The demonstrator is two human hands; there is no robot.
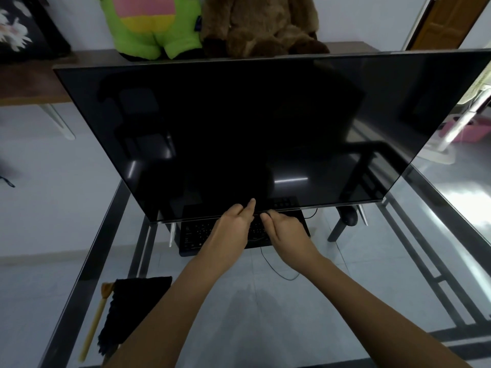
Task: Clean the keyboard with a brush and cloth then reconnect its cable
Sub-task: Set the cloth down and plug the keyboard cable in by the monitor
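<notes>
Nearest, at the lower left on the glass table [265,314]: a black cloth [135,309] beside a brush [94,321] with a pale wooden handle, cloth overlapping the brush head; both well apart from the hands. Farther along the glass, a thin black cable [276,270] looping from the near edge of the keyboard [198,233]; far end hidden, so plugged in or not, cannot tell. Above the black keyboard, lying flat under the lower edge of the monitor [239,134]: left hand [235,225], fingers loosely curled with the index finger stretched up to touch the screen's bottom edge; holding anything, cannot tell. Just beside it, right hand [285,227], fingertips drawn together in a pinch on something small and dark, too small to name. Behind the right corner of the keyboard, a dark mouse [349,217] near the monitor's foot. Beyond, the large dark screen, switched off, tilted, mirroring the table. Farthest, on a brown shelf [32,78] behind the monitor: a green plush toy [156,27] touching a brown teddy bear [260,25].
</notes>
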